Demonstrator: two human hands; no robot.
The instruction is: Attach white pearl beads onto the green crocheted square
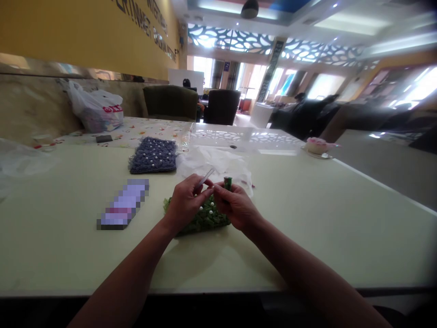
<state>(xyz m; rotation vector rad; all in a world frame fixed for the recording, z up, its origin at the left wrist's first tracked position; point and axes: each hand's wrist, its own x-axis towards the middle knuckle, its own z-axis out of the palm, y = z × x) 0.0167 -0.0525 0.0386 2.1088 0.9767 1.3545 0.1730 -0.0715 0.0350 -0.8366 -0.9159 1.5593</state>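
At the frame's centre, the left hand (186, 200) is closed on a slim pale stick (206, 176), the right hand (241, 205) around a silver-rimmed green cylinder (227, 184), fingertips close together. Below them, a ruffled green piece (205, 222) dotted with white beads (210, 212) lies on the worktop (300, 209), mid-frame.

The yellow wall (68, 36) bore dark letters (146, 29), partly legible as "ERTNMET"; red lettering (112, 109) on the white plastic bag (88, 101) was unclear.
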